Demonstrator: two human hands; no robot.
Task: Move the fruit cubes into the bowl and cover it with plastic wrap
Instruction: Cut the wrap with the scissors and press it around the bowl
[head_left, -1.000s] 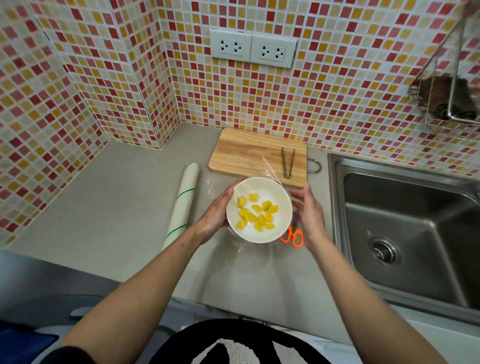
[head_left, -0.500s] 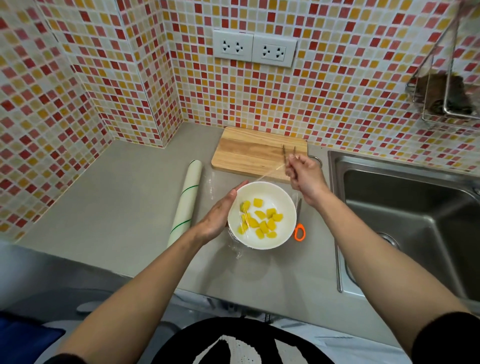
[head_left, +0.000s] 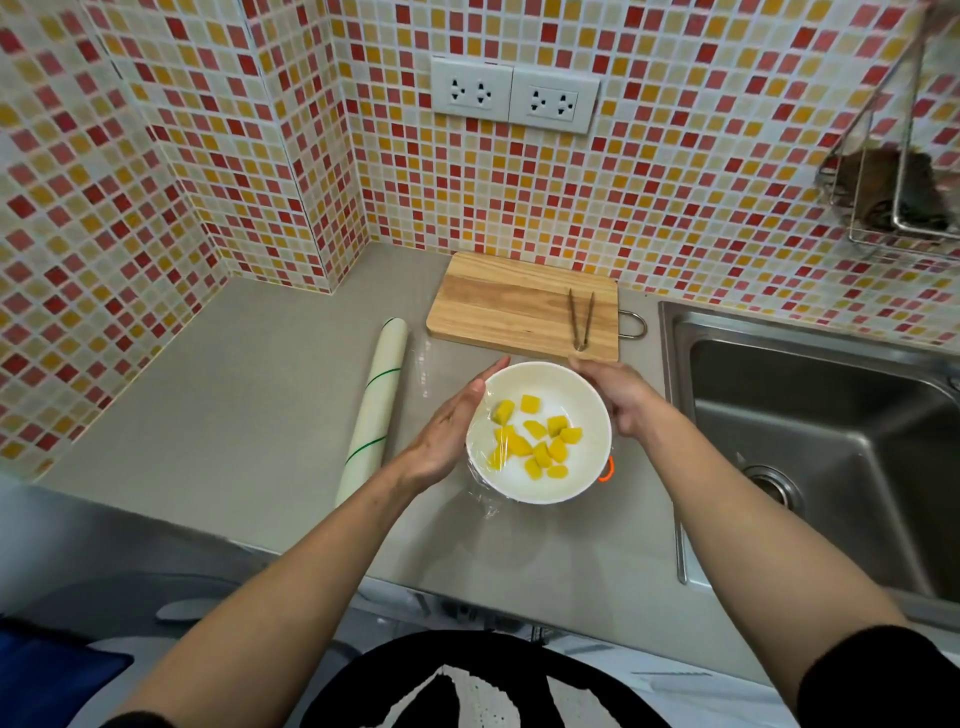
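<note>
Head view, 1 item in hand: round white ceramic bowl (head_left: 540, 434) w/ yellow fruit cubes (head_left: 535, 441), on grey surface (head_left: 249, 415) just in front of wooden cutting board (head_left: 519, 317); clear plastic wrap (head_left: 496, 447) over top, crinkled below rim. Left hand (head_left: 447, 431) flat, fingers straight, pressing bowl's left side; right hand (head_left: 618, 395) curled over right rim, likely on wrap. Advice: pull film taut, smooth down all round, steady bowl. Room: sink edge (head_left: 675, 395) close at right; wrap roll (head_left: 376, 410) near left; open surface beyond.
</note>
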